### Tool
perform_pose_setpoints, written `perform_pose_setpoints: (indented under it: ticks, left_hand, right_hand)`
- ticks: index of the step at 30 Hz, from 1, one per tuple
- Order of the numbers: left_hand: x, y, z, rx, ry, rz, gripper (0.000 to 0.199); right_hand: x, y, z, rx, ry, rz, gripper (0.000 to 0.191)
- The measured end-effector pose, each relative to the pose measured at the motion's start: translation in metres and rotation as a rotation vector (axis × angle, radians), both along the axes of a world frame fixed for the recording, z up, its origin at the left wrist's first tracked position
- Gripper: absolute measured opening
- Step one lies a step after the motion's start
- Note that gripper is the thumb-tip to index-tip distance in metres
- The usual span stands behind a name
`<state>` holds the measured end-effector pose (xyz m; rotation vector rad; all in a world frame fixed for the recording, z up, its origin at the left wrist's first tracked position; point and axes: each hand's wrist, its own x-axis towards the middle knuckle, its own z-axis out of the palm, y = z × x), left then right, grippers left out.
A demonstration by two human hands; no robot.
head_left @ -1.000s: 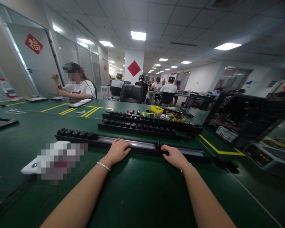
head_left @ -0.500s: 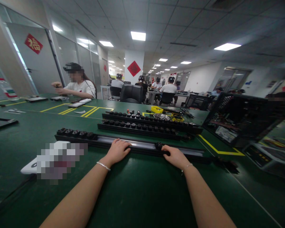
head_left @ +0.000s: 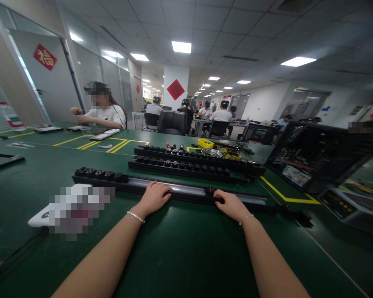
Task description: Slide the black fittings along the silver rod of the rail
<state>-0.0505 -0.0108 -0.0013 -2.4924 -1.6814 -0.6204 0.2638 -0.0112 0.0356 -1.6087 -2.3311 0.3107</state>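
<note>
A long black power strip housing lies across the table in front of me, its pale inner channel partly exposed. Several black sockets sit in its left end. My left hand grips the middle of the housing, fingers over the channel and thumb at the near edge. Farther right, my right hand is closed on a single black socket module at the channel; the fingertips are partly hidden behind the hand.
Two more strips, one a socket-filled strip, lie just beyond. A yellow tray and small parts stand behind them. To the right are an open computer case and a metal-cased unit. A white device lies left; a co-worker sits beyond.
My right hand and the socket module have shifted slightly to the right along the housing. My left hand stays in place on it.
</note>
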Motion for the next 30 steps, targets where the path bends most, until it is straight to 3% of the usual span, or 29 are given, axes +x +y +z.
perform_pose_setpoints:
  ticks: [30]
  left_hand:
    - [0.0015,-0.0014,0.0029,-0.001,0.013,0.005,0.026]
  right_hand:
    - [0.0084,-0.0024,0.0019,-0.002,0.019,-0.023,0.015]
